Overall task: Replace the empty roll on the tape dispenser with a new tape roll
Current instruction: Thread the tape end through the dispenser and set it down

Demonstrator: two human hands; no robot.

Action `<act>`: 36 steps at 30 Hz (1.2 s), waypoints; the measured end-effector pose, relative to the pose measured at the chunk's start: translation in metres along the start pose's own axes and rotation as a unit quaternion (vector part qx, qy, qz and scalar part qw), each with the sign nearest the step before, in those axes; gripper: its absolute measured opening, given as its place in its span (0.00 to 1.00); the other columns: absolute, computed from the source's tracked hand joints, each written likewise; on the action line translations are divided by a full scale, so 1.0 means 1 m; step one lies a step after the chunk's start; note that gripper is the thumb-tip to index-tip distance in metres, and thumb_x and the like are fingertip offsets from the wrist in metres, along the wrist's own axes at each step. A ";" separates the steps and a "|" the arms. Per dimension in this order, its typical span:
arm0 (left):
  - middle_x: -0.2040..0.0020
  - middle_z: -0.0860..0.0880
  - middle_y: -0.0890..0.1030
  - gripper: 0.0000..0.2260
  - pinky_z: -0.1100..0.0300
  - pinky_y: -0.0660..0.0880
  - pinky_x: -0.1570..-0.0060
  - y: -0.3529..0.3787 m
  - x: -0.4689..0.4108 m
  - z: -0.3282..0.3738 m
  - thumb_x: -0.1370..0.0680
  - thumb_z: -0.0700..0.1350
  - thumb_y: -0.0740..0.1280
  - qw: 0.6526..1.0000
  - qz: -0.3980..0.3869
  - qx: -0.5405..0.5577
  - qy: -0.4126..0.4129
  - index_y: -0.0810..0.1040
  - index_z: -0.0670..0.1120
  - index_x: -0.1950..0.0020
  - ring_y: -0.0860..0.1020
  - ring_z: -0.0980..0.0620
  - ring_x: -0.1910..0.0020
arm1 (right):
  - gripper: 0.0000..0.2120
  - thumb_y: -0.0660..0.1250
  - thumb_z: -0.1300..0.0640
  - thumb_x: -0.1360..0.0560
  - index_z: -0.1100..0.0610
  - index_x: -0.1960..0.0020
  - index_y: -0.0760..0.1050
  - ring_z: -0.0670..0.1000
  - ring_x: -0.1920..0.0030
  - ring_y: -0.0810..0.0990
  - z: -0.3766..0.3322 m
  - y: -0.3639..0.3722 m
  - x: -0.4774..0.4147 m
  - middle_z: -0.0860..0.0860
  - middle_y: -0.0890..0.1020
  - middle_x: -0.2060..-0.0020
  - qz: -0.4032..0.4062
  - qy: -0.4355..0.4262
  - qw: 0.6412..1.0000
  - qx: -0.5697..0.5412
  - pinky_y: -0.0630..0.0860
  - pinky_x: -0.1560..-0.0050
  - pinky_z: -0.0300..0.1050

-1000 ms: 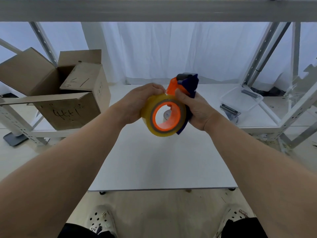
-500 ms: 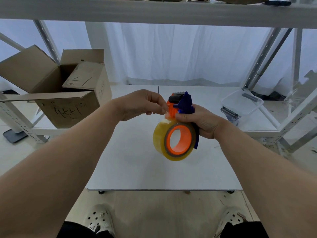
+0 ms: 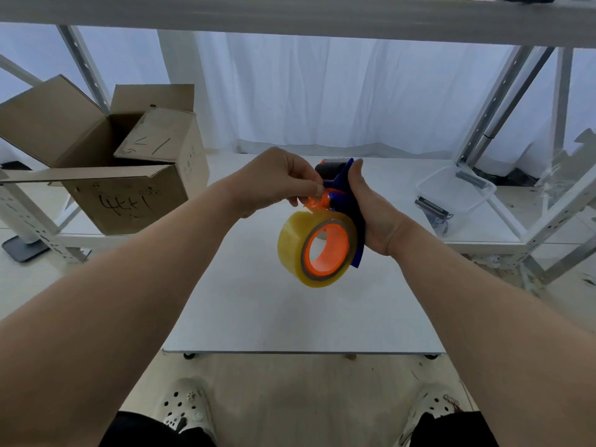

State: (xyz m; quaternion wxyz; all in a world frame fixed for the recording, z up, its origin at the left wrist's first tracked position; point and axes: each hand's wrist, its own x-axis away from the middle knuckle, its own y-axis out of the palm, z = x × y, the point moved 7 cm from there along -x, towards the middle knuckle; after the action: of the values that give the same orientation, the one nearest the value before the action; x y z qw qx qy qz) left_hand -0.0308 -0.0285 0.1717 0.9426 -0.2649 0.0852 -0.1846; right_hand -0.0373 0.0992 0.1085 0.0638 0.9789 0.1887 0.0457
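Note:
A yellowish clear tape roll [image 3: 292, 250] sits on the orange hub [image 3: 329, 250] of a blue and orange tape dispenser [image 3: 342, 185], held in the air above the white table [image 3: 290, 311]. My right hand [image 3: 371, 211] grips the dispenser's blue body from the right side. My left hand [image 3: 277, 179] is at the dispenser's head, just above the roll, with thumb and fingertips pinching at the orange part there, apparently on the tape's end. The black roller and toothed blade [image 3: 332, 164] show behind my left fingers.
An open cardboard box [image 3: 129, 175] stands at the left on a low white shelf. A clear plastic tub [image 3: 458, 191] with metal parts beside it lies at the right. White metal rack posts [image 3: 503, 98] flank the table, and a shelf beam [image 3: 290, 17] runs overhead.
The dispenser with the roll was tilted up a second ago, then dropped so the roll hangs lower. My left hand left the roll's rim and moved up to the dispenser's head.

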 end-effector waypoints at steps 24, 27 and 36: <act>0.61 0.49 0.83 0.04 0.68 0.77 0.61 0.003 -0.004 0.011 0.26 0.40 0.69 0.999 0.014 -0.049 0.001 0.82 0.44 0.54 0.80 0.60 0.63 | 0.26 0.51 0.32 0.26 0.46 0.51 0.81 0.60 0.50 0.83 0.002 -0.011 0.000 0.58 0.85 0.51 0.087 -0.035 0.996 0.010 0.78 0.44 0.58; 0.61 0.51 0.83 0.03 0.67 0.78 0.61 0.002 -0.003 0.014 0.26 0.42 0.69 0.999 0.015 -0.031 0.005 0.82 0.45 0.54 0.81 0.60 0.64 | 0.26 0.48 0.35 0.23 0.49 0.49 0.80 0.56 0.54 0.84 0.001 -0.011 -0.001 0.56 0.85 0.55 0.090 -0.042 0.995 -0.014 0.79 0.48 0.55; 0.58 0.49 0.83 0.05 0.71 0.74 0.57 -0.019 0.008 0.022 0.26 0.38 0.69 0.995 0.064 0.050 0.051 0.81 0.41 0.51 0.81 0.60 0.58 | 0.36 0.55 0.26 0.32 0.54 0.40 0.75 0.58 0.49 0.80 0.010 -0.039 -0.004 0.57 0.81 0.51 0.166 -0.036 0.972 -0.160 0.75 0.41 0.62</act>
State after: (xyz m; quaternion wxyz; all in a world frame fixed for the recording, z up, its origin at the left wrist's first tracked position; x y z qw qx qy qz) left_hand -0.0233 -0.0362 0.1999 0.9589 -0.2016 0.1406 -0.1414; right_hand -0.0536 0.1329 0.0930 0.2175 0.9747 0.0109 0.0503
